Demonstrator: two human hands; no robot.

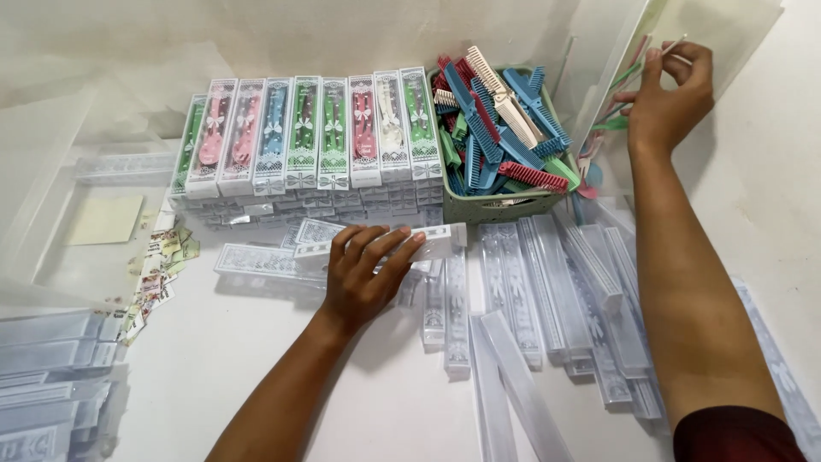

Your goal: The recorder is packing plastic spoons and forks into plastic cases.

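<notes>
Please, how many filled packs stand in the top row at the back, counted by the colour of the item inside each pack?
Top row of filled clear plastic packs, by the colour of the item inside:
Green: 4
Pink: 3
Blue: 1
Cream: 1
Total: 9

The left hand rests on an empty clear plastic sleeve.

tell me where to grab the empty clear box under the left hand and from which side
Take the empty clear box across its long narrow sides near the middle, coming from above. It lies flat on other boxes, long and slim, so a pinch across the width fits. The left hand already rests on its left part; the free right end is open too.
</notes>
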